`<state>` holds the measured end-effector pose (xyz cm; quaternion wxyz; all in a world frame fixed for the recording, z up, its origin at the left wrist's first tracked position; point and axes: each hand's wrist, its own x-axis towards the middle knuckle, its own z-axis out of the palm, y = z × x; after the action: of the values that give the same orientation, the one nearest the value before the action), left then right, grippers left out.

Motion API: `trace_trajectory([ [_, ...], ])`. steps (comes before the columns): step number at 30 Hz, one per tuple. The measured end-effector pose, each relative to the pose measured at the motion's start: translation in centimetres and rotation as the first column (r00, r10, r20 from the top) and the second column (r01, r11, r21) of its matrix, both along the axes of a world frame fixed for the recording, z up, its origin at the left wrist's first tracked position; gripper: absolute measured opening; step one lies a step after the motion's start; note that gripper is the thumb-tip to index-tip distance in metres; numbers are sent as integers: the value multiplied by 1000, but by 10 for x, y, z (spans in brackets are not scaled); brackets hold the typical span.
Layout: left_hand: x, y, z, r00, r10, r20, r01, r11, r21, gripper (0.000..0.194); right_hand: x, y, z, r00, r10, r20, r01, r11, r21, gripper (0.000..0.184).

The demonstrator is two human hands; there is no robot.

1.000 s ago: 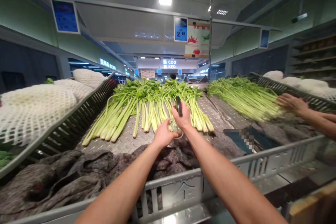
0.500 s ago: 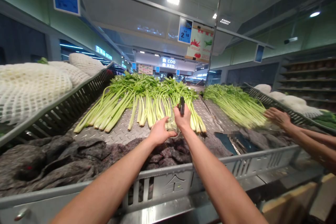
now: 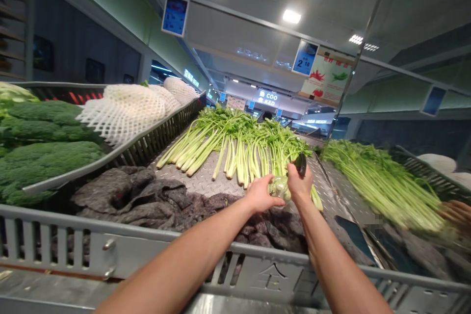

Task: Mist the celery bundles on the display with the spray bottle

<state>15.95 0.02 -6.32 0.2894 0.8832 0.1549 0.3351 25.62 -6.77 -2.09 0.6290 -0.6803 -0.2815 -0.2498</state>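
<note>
Two bare hands, a left hand and a right hand, with one clear-wrapped bundle and one black object near the front edge of a stand; at least two broccoli heads and three net-wrapped bundles along its left edge

Clear wrap: looks plastic, glossy, crinkled. Black object: smooth, slightly shiny, material unclear. Celery: smooth stalks, faint sheen. Display floor: metal, raised tread pattern. Bunched cloth: matt, rough. Front panel: smooth plastic. Netting: foam, matt. Broccoli: matt, bumpy.
</note>
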Motion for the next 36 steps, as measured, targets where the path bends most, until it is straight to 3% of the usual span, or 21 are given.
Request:
trace_trajectory([
  [9,0,-4,0,999,3,-48,-2,1000,19,85,2,-2,-5,999,33,16,-34,998,48,25],
  [18,-1,-5,-1,992,23,-121,-16,998,56,87,3,-6,-6,995,59,74,-51,992,-112,20],
  [27,-6,-7,3,989,62,-137,-53,996,66,84,1,-3,-9,971,212,111,-211,977,-16,23],
  [36,-6,-6,3,988,55,-144,-45,996,71,90,-1,-5,-7,977,183,112,-179,983,-44,19],
])
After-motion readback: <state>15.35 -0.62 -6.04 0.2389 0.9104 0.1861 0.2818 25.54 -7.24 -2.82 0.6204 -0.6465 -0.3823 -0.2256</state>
